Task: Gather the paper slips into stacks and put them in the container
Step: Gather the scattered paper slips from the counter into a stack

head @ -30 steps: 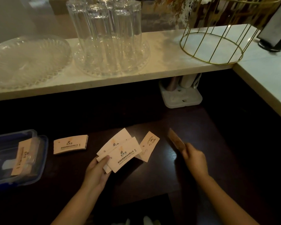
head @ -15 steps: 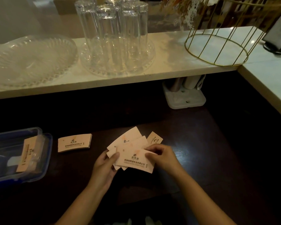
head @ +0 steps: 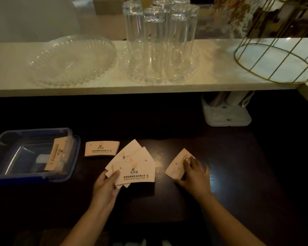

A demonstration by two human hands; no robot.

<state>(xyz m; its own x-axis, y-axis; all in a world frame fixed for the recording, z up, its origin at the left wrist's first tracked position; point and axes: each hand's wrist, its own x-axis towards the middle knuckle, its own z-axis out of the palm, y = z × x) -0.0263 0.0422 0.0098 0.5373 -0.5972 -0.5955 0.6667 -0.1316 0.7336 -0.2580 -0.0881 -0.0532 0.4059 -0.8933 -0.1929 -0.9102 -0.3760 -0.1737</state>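
My left hand [head: 106, 186] holds a fanned bunch of pale paper slips [head: 134, 167] with printed text, low over the dark table. My right hand [head: 194, 174] rests with spread fingers on a single slip [head: 176, 165] lying on the table to the right of the fan. A neat stack of slips [head: 101, 149] lies flat to the left of the fan. Further left stands a clear plastic container with blue rim [head: 0, 176], with one stack of slips [head: 56, 153] leaning inside it.
Behind the dark table runs a raised white counter [head: 217, 80] holding a glass platter [head: 73, 59], upturned drinking glasses [head: 158, 41] on a glass tray, and a gold wire basket [head: 277, 63]. A white holder [head: 227, 115] stands under the counter at the right.
My right hand added a slip to the fan in my left hand, then moved right and came down on the single slip lying on the table.
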